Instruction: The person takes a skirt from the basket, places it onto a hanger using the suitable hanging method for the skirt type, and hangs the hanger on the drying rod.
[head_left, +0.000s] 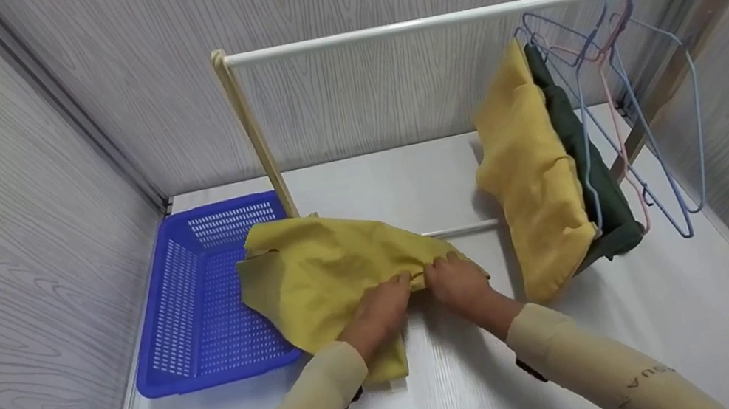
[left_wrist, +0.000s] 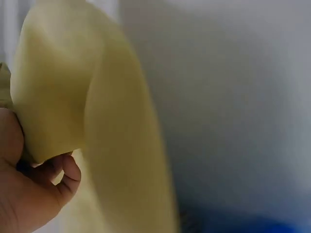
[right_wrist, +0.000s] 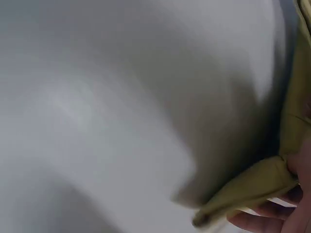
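A mustard-yellow cloth garment [head_left: 337, 262] hangs above the white tabletop, partly over the blue basket; its exact kind cannot be told. My left hand [head_left: 383, 310] pinches its near edge, and the left wrist view shows thumb and curled fingers on the yellow fabric [left_wrist: 116, 126]. Just to the right, my right hand [head_left: 457, 283] grips the same edge. In the right wrist view a corner of the garment [right_wrist: 252, 187] sticks out past the fingers [right_wrist: 257, 221]. Folds of cloth hide part of the fingertips.
A blue plastic basket [head_left: 221, 368] stands at left. Behind the hands is a rack with a white rail [head_left: 379, 32] and wooden posts [head_left: 256, 133]. On its right hang a lighter yellow garment [head_left: 533, 182], a dark green garment [head_left: 606, 192] and several hangers [head_left: 699, 123].
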Available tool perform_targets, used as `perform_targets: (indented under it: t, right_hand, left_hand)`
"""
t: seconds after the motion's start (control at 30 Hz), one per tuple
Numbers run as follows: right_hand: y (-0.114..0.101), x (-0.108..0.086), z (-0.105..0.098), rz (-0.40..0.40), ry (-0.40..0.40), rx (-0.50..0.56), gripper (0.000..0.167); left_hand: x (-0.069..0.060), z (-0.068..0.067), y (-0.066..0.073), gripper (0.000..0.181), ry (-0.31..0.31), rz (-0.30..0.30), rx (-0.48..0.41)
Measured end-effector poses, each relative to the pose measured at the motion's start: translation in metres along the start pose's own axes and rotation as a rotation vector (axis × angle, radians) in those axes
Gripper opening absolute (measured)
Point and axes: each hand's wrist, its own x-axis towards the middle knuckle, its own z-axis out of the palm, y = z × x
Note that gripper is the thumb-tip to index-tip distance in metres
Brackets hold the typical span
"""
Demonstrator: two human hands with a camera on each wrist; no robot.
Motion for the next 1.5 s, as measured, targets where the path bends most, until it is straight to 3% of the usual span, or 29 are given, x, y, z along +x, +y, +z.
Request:
perform_targets:
  t: [0.13, 0.23, 0.3, 0.43, 0.53, 0.6, 0.67, 0.8, 0.9, 1.07, 1.2, 1.37, 1.5]
  right_hand:
    - [0.014, 0.004, -0.043, -0.065, 0.096, -0.07, 0.01]
    - [0.026, 0.006, -0.077, -0.108, 0.139, -0.1, 0.012]
    - [0.034, 0.007, -0.098, -0.118, 0.156, -0.09, 0.011]
    - [0.046, 0.012, -0.136, -0.087, 0.203, -0.019, 0.007]
    - [0.049, 0.018, -0.161, 0.007, 0.274, 0.051, 0.008]
    - [0.048, 0.024, -0.175, 0.045, 0.358, 0.074, 0.01]
    - [0.046, 0.031, -0.184, 0.046, 0.448, 0.089, 0.013]
    - [0.049, 0.042, -0.19, -0.116, 0.606, 0.065, 0.016]
    - [0.059, 0.043, -0.191, -0.233, 0.611, 0.018, 0.028]
    - [0.078, 0.042, -0.201, -0.374, 0.543, -0.101, 0.046]
    - [0.084, 0.043, -0.212, -0.454, 0.493, -0.148, 0.046]
    - [0.087, 0.045, -0.219, -0.468, 0.473, -0.203, 0.053]
    - [0.088, 0.048, -0.221, -0.483, 0.49, -0.229, 0.055]
  left_hand:
    - [0.0, -0.049, 0.016, 0.034, 0.057, 0.029, 0.094]
    - [-0.003, -0.091, 0.027, 0.029, 0.07, 0.018, 0.125]
    - [-0.005, -0.116, 0.031, 0.023, 0.121, 0.031, 0.133]
    - [-0.004, -0.152, 0.028, 0.012, 0.382, 0.153, 0.147]
    - [0.001, -0.168, 0.023, 0.012, 0.604, 0.253, 0.165]
    - [0.004, -0.177, 0.022, 0.014, 0.686, 0.28, 0.146]
    - [0.009, -0.186, 0.023, 0.012, 0.722, 0.29, 0.099]
    - [0.015, -0.205, 0.023, 0.02, 0.666, 0.264, -0.067]
    - [0.017, -0.217, 0.02, 0.031, 0.568, 0.25, -0.123]
    - [0.011, -0.232, 0.014, 0.025, 0.327, 0.282, 0.0]
    - [0.004, -0.239, 0.007, 0.022, 0.143, 0.248, 0.084]
    - [-0.002, -0.244, -0.001, 0.022, 0.04, 0.2, 0.135]
    - [-0.007, -0.253, -0.005, 0.019, -0.016, 0.146, 0.114]
